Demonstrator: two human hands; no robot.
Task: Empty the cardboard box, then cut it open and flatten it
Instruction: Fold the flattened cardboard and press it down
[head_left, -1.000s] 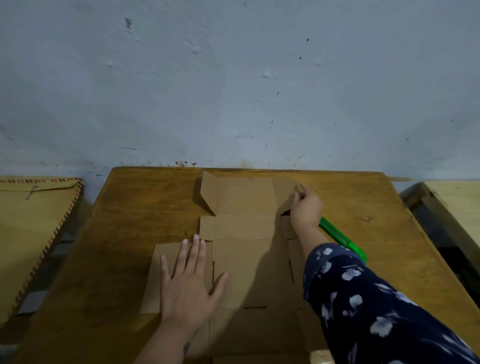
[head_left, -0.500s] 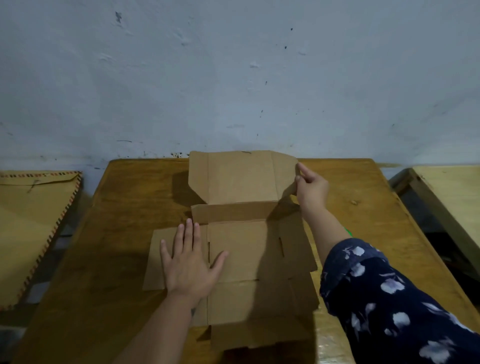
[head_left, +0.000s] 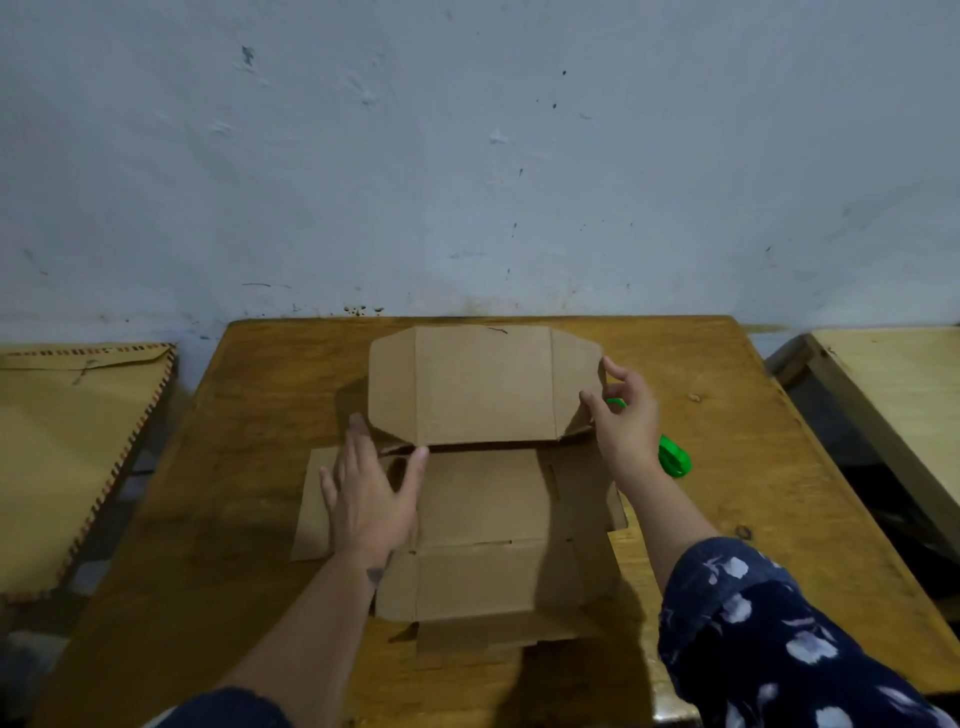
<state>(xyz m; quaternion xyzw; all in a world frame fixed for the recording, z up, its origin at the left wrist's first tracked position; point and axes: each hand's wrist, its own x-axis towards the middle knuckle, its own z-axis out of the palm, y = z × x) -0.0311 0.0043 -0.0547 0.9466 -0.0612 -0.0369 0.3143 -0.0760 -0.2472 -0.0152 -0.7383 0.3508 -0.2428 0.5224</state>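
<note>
The brown cardboard box (head_left: 483, 499) lies cut open and spread on the wooden table (head_left: 753, 467). Its far panel (head_left: 483, 384) with two side flaps stands raised and leans toward me. My right hand (head_left: 623, 415) pinches the right flap of that panel between thumb and fingers. My left hand (head_left: 371, 493) lies palm down, fingers spread, on the left part of the flat cardboard, its fingertips at the raised panel's lower left corner. A green cutter (head_left: 672, 454) lies on the table behind my right hand, partly hidden by it.
A pale wall rises right behind the table's far edge. A large brown envelope (head_left: 67, 441) with a striped border lies on a surface to the left. Another wooden table (head_left: 893, 395) stands to the right across a dark gap.
My right hand has lifted the far panel from flat on the table to upright and leaning toward me. My left hand has slid a little farther along the cardboard.
</note>
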